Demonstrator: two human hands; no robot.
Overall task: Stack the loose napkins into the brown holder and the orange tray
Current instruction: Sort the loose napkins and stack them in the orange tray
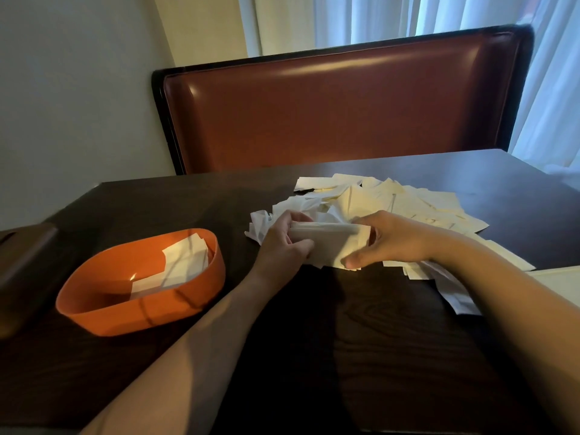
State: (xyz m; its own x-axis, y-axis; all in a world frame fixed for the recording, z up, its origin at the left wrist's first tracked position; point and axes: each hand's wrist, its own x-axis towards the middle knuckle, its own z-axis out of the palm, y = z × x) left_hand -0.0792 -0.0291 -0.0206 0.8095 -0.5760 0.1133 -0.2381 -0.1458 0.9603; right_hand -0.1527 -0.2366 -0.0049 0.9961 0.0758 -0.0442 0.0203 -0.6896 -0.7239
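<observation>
- Both hands hold one small bundle (326, 243) of napkins over a dark table (314, 340), its long axis running left to right.
- Left hand (284, 243) pinches its left end; right hand (384, 240) clamps the right end.
- Loose pile (408, 202) lies just behind.
- Orange tray (103, 312), already holding napkins, sits to the left, nearer the left hand.
- Brown holder (25, 265) stands at the far left.

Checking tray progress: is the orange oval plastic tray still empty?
No, the orange oval plastic tray already holds a few white paper napkins lying against its far right side.
</observation>
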